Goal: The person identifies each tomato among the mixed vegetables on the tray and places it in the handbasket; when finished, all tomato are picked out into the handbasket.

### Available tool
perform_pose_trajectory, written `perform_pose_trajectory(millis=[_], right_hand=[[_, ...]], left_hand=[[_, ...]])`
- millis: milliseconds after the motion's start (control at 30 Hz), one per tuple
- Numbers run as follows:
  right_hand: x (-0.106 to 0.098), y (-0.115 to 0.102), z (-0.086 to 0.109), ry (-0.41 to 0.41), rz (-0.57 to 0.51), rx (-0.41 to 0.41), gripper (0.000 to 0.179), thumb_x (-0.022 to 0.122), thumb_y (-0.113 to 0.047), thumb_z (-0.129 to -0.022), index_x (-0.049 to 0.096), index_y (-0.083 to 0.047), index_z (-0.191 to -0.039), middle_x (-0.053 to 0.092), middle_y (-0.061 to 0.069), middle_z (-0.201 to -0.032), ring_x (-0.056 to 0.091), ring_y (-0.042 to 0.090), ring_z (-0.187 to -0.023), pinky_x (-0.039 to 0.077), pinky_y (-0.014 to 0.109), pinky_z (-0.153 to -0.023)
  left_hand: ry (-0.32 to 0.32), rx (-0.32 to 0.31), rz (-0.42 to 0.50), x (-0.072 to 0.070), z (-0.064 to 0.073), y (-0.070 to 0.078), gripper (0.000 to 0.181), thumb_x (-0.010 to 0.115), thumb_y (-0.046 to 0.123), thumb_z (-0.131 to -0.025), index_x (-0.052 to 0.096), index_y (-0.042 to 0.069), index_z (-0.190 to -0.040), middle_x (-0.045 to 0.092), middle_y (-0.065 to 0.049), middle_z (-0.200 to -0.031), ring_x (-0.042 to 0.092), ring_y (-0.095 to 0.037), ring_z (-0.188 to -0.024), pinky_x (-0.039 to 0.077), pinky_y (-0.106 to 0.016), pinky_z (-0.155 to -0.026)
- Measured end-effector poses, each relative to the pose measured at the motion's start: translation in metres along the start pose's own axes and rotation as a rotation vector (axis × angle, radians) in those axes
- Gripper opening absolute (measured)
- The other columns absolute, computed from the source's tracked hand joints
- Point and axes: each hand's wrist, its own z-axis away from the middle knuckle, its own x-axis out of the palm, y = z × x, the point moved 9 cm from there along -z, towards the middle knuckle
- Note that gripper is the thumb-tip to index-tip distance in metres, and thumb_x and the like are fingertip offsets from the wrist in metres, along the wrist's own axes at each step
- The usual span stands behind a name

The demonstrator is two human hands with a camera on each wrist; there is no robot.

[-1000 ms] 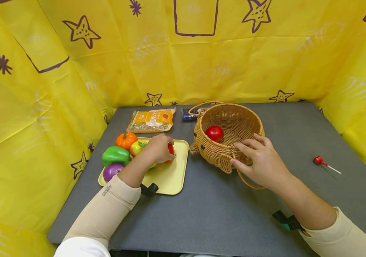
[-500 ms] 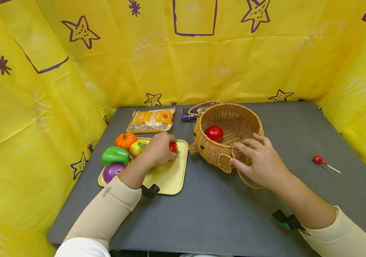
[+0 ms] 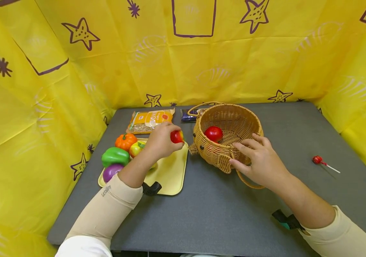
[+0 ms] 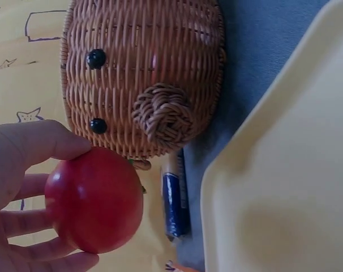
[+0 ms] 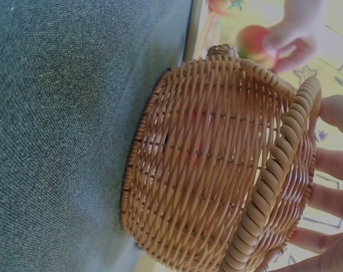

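Note:
My left hand [image 3: 163, 141] holds a red apple [image 3: 177, 136], raised over the right part of the yellow tray [image 3: 170, 182]. In the left wrist view the apple [image 4: 95, 198] sits between thumb and fingers, close before the basket's eyed face. The animal-shaped wicker basket [image 3: 213, 157] stands right of the tray. My right hand [image 3: 263, 160] holds its near right rim, fingers over the edge and thumb outside by the woven ear. Inside the basket lies a red round fruit [image 3: 213, 134]. The right wrist view shows the basket's twisted handle [image 5: 270, 178] hanging before the fingers.
On the tray's left are an orange pumpkin [image 3: 126, 141], a green pepper [image 3: 115, 156], a purple vegetable [image 3: 112, 172] and a yellow-red fruit [image 3: 136, 149]. Behind stand an orange food bag [image 3: 151, 119] and a dark blue packet [image 3: 187, 115]. A lollipop [image 3: 318, 160] lies far right.
My left hand has lifted the apple up from the tray and slightly right toward the basket. The right hand and basket have stayed in place.

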Motion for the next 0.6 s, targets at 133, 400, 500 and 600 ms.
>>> perform_pose_trajectory(millis=[133, 400, 500, 600], right_hand=[[0.0, 0.0, 0.0, 0.004, 0.0, -0.003, 0.049, 0.085, -0.031, -0.079, 0.075, -0.005, -0.119, 0.072, 0.016, -0.106, 0.067, 0.037, -0.104, 0.036, 0.064, -0.109], [-0.001, -0.001, 0.0, 0.012, -0.001, -0.014, 0.049, 0.085, -0.031, -0.078, 0.075, -0.005, -0.119, 0.072, 0.016, -0.105, 0.068, 0.035, -0.101, 0.037, 0.063, -0.109], [-0.001, -0.001, 0.0, 0.011, -0.002, -0.011, 0.049, 0.085, -0.031, -0.078, 0.075, -0.005, -0.119, 0.072, 0.016, -0.105, 0.067, 0.035, -0.102, 0.037, 0.063, -0.109], [-0.001, -0.001, 0.0, 0.014, -0.003, -0.012, 0.049, 0.086, -0.03, -0.078, 0.075, -0.004, -0.118, 0.072, 0.016, -0.105, 0.067, 0.036, -0.102, 0.037, 0.064, -0.108]], left_hand=[[0.063, 0.025, 0.037, -0.012, -0.003, 0.009, 0.05, 0.082, 0.032, -0.082, 0.071, 0.011, -0.125, 0.063, -0.01, -0.125, 0.057, -0.031, -0.112, 0.058, -0.044, -0.086], [0.233, 0.104, 0.103, -0.038, -0.009, 0.037, 0.049, 0.082, 0.032, -0.082, 0.072, 0.014, -0.126, 0.061, -0.008, -0.128, 0.055, -0.032, -0.12, 0.056, -0.045, -0.091], [0.281, 0.144, 0.137, -0.044, -0.011, 0.052, 0.048, 0.082, 0.031, -0.083, 0.072, 0.013, -0.126, 0.062, -0.008, -0.129, 0.054, -0.031, -0.121, 0.056, -0.044, -0.091], [0.297, 0.177, 0.166, -0.045, -0.014, 0.066, 0.047, 0.081, 0.031, -0.083, 0.072, 0.013, -0.126, 0.062, -0.008, -0.129, 0.054, -0.031, -0.121, 0.057, -0.043, -0.089]])
